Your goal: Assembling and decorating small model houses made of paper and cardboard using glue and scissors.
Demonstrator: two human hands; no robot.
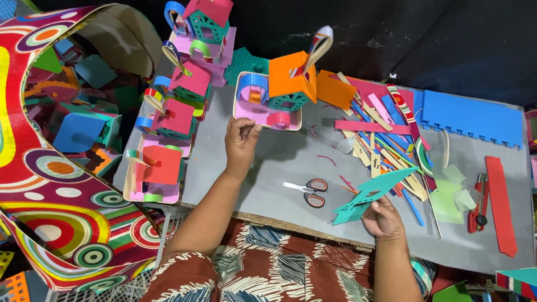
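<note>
My left hand [240, 142] hovers with fingers pinched together just below a small paper house with an orange roof [285, 81] on a pink base; I cannot tell whether the fingers pinch anything. My right hand [382, 217] holds a teal cut-out paper sheet [372, 193] by its lower edge, near the table's front. Scissors with orange handles [309, 192] lie on the grey board [268, 168] between the two hands.
Several finished paper houses [168, 128] stand in a row at the left. A pile of coloured paper strips [386, 134] lies right of centre. A blue foam sheet [470, 117], a red strip [500, 204] and a red cutter [478, 210] lie at right. A big patterned bag [50, 168] is at far left.
</note>
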